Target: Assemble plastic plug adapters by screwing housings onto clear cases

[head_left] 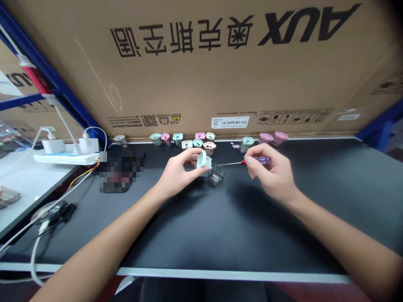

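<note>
My left hand [179, 173] pinches a small pale-green plastic piece [203, 160] above the black mat. My right hand [271, 171] grips a thin screwdriver [248, 161] with a purple handle and red collar, its metal shaft pointing left toward the green piece. Just below the green piece a small clear, dark plastic box [215, 175] sits on the mat.
Several small green and pink plastic housings [201, 141] line the back of the black mat [201, 226] below a large cardboard box [201, 63]. At the left lie a white power strip [66, 157] with chargers, cables [40, 226] and a blurred patch.
</note>
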`<state>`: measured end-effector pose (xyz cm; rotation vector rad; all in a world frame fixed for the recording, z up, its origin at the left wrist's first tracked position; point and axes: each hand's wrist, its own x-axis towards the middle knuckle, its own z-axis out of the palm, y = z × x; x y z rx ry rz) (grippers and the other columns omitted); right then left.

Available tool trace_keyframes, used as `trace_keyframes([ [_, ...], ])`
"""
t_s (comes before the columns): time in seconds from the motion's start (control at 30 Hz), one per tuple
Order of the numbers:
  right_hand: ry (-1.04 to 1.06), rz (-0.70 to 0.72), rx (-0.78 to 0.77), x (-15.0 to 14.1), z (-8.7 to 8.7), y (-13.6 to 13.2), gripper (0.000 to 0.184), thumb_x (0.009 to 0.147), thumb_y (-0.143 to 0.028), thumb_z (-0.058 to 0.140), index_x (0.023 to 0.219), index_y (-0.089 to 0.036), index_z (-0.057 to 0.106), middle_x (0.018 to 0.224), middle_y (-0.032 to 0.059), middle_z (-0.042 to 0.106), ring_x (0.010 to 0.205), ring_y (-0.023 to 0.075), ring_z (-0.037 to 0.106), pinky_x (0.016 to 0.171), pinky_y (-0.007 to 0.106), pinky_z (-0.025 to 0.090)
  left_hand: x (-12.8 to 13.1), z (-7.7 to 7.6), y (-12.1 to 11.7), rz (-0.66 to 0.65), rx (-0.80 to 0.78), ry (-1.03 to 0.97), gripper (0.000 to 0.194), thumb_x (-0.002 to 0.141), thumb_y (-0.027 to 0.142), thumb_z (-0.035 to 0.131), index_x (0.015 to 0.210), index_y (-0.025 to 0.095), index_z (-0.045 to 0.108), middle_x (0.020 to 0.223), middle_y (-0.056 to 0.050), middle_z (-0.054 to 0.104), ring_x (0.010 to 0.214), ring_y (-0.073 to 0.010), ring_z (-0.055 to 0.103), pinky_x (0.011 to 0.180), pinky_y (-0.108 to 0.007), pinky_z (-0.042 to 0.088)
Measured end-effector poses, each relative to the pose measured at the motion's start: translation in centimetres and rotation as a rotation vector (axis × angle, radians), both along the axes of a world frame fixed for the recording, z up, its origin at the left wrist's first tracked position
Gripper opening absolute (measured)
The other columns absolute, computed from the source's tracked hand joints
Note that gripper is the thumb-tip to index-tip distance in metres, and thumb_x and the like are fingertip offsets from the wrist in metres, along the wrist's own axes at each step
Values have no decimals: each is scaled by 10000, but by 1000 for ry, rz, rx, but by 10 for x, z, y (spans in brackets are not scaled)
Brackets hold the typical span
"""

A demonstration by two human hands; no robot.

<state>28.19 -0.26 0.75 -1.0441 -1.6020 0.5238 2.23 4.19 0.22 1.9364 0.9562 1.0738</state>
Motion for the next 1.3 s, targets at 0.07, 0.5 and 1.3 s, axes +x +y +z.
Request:
trace_keyframes([
  [0.07,-65,5,-33,0,-1,0,129,955,-287,635,855,-209,610,726,-19,569,576,114,486,559,281,394,-2,3,-1,-13,-19,-12,444,838,366,766,1219,193,616,1068,-71,744,977,-210,692,957,-362,538],
  [0.5,-196,96,48,3,-5,3,120,959,-260,627,1017,-240,729,944,42,731,842,198,674,745,338,527,-37,28,-18,-5,9,270,251,876,289,666,1060,213,513,883,25,597,750,-111,551,737,-227,452],
  [1.3,-447,358,42,-28,-9,-21,428,893,-318,762,1282,-244,602,1105,77,693,889,194,665,808,333,577,-27,10,-39,-206,51,350,390,848,428,777,1164,270,613,1070,39,724,927,-130,665,846,-225,487],
])
